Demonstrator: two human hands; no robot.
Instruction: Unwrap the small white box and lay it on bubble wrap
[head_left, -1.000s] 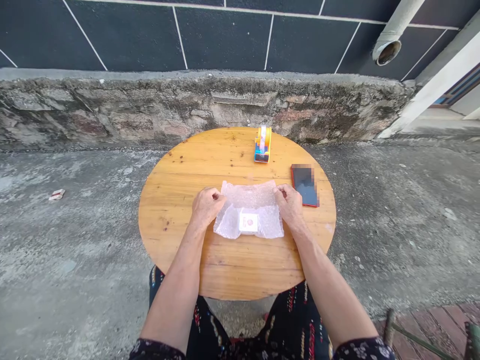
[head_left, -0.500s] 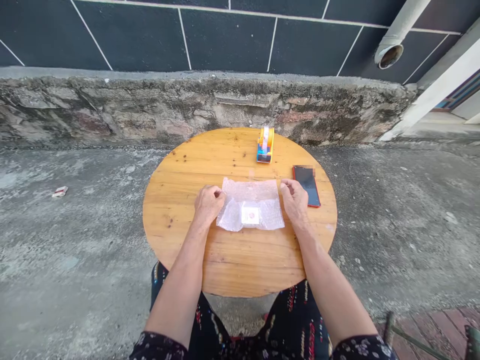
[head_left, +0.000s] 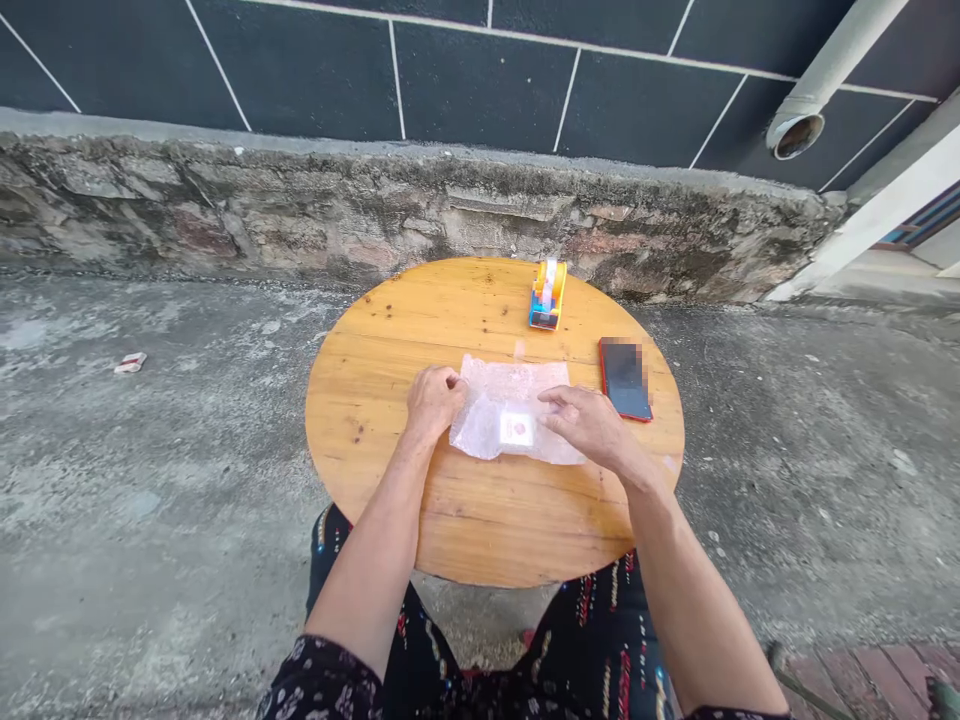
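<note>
A sheet of clear bubble wrap [head_left: 484, 410] lies on the round wooden table, folded up over a small white box [head_left: 517, 429] with a reddish mark on it. My left hand [head_left: 436, 398] is closed at the wrap's left edge, thumb and forefinger pinching it. Over the right part of the wrap hovers or rests my right hand [head_left: 589, 422], its fingers stretched out toward the box. Whether those fingers touch the plastic, I cannot tell. Nothing shows in the right hand's grasp.
A yellow and blue tape dispenser [head_left: 548, 296] stands near the far edge of the wooden table [head_left: 487, 535]. To the right lies a phone [head_left: 625, 385] with a red rim. A small piece of tape [head_left: 519, 350] sticks up behind the wrap. A stone wall base [head_left: 322, 215] runs behind.
My right hand has moved left from the wrap's right edge to over its right part, and its fingers have opened out. My left hand stays at the left edge. The view has shifted slightly.
</note>
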